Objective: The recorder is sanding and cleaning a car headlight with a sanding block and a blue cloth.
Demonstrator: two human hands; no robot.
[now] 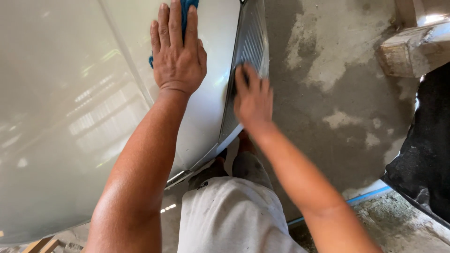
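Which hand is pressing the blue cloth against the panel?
The left hand, flat on the glossy pale panel over the blue cloth. The right hand touches the ribbed grey strip.

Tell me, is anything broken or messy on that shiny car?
Nothing on the glossy pale car panel looks broken. The left hand presses a blue cloth flat on it; the right hand touches the ribbed grey trim strip. Only the grey concrete floor looks patchy, with pale worn blotches.

Two hands on show: the left hand (178,56) and the right hand (253,96). One blue cloth (186,9). One glossy white panel (65,117). One ribbed grey strip (251,42). One wooden block (415,49), upper right. One blue line (368,194) on the floor.
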